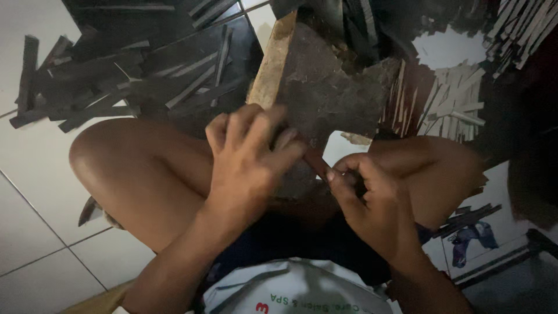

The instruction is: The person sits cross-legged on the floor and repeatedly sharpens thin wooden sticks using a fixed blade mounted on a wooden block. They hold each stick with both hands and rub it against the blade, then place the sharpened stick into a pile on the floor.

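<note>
Fingers of both hands meet on a thin reddish-brown strip [317, 164], which lies against the near edge of a dark, worn wooden block [331, 87] between the person's bent knees. The left hand [250, 157] arches over it, fingertips pressing down on the strip's upper end. The right hand [372, 203] pinches the lower end, knuckles curled. Dark slats [87, 93] lie heaped on the white tiled floor [35, 192] at the far left; pale sticks [453, 104] are piled at the far right.
</note>
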A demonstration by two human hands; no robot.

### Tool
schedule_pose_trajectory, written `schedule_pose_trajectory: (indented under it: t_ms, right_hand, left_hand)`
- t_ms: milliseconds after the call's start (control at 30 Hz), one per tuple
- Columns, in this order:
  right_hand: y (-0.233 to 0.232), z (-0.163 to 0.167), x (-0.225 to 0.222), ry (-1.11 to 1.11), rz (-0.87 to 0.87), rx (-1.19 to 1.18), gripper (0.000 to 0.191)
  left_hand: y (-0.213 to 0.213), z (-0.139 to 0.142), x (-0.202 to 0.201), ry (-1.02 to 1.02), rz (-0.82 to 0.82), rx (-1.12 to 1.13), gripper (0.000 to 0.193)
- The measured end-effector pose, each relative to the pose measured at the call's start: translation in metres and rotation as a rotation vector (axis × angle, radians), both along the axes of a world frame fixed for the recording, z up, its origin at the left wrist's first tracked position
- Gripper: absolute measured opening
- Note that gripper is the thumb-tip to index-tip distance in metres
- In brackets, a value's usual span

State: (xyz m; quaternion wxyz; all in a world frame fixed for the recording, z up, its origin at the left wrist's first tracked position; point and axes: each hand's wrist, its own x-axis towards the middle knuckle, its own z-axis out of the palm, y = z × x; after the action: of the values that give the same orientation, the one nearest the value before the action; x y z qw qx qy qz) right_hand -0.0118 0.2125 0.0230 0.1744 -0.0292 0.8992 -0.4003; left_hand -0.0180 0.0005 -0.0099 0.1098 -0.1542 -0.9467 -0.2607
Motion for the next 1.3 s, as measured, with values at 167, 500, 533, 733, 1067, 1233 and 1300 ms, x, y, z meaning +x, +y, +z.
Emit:
schedule_pose_trajectory:
  t_ms: [167, 500, 533, 733, 1067, 1233, 1300]
  right_hand:
    - [0.002, 0.0, -0.003, 0.065, 0.033, 0.049, 0.011]
    - [0.02, -0.005, 0.009, 0.118, 0.051, 0.076, 0.021]
    - [0.023, -0.006, 0.012, 0.142, 0.057, 0.061, 0.022]
    - [0.039, -0.013, 0.026, 0.203, 0.076, 0.1, 0.019]
    - [0.04, -0.012, 0.026, 0.127, 0.037, 0.062, 0.017]
    - [0.031, -0.004, 0.023, 0.208, 0.067, 0.039, 0.014]
    - [0.025, -0.001, 0.02, 0.192, 0.058, 0.058, 0.013]
  left_hand:
    - [0.014, 0.007, 0.018, 0.026, -0.121, -0.057, 0.032]
    - [0.023, 0.025, 0.029, -0.08, -0.094, -0.054, 0.035]
    - [0.024, 0.025, 0.028, -0.082, -0.104, -0.061, 0.038]
    - [0.029, 0.023, 0.031, -0.048, -0.1, -0.156, 0.041]
    - [0.033, 0.02, 0.041, -0.085, -0.087, -0.108, 0.052]
    - [0.031, 0.017, 0.038, -0.02, -0.048, -0.102, 0.033]
    - [0.027, 0.015, 0.035, 0.019, -0.035, -0.119, 0.027]
